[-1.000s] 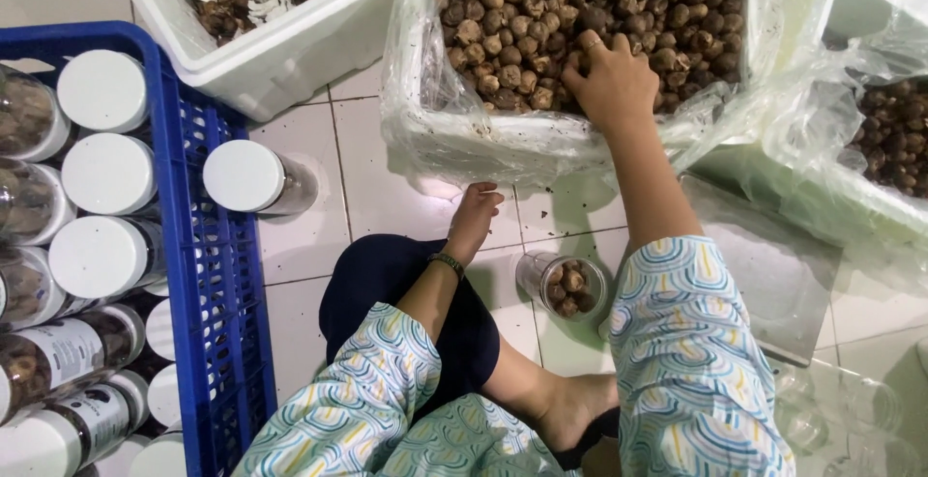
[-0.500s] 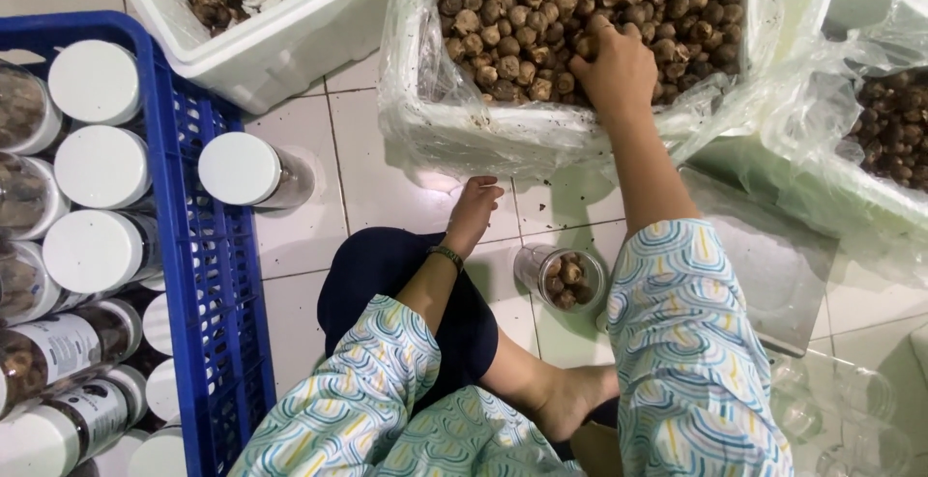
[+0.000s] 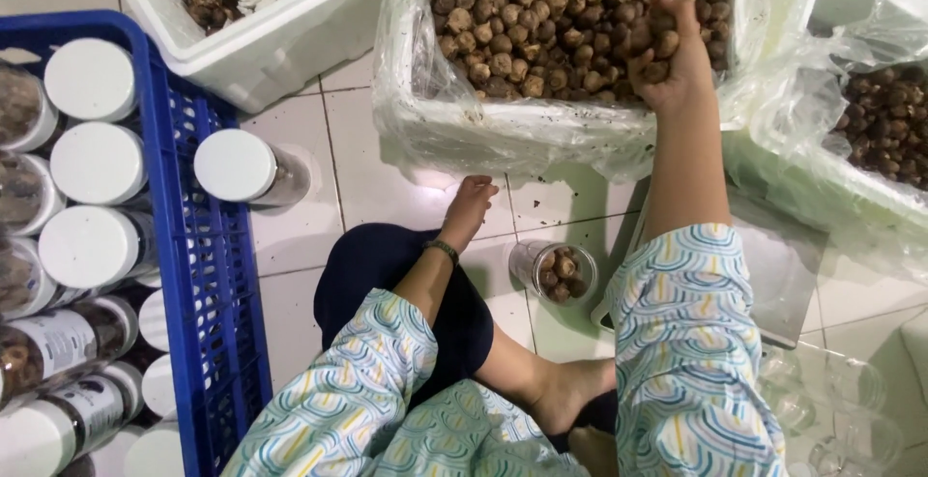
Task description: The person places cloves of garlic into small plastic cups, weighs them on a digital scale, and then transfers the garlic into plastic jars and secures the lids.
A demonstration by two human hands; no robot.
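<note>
Filling step, judging by the layout: gathering a handful of small round brown fruits (image 3: 541, 13) out of the plastic-lined white box (image 3: 425, 119). Right hand (image 3: 667, 61) sunk in the heap at the near right corner of that box, fingers curled closed around several fruits. Left hand (image 3: 469, 208) resting loosely open on the tiled floor (image 3: 377, 177) just in front of the box, holding nothing. Small clear jar (image 3: 556, 269) standing open on the floor near the box's front wall, between the two forearms, a few fruits already inside. One white-capped jar (image 3: 242, 168) apart, left of the box, beside the blue crate (image 3: 198, 274) full of capped jars. Next, probably: carry the handful back from the box to the open jar without spilling, release over its narrow mouth.
</note>
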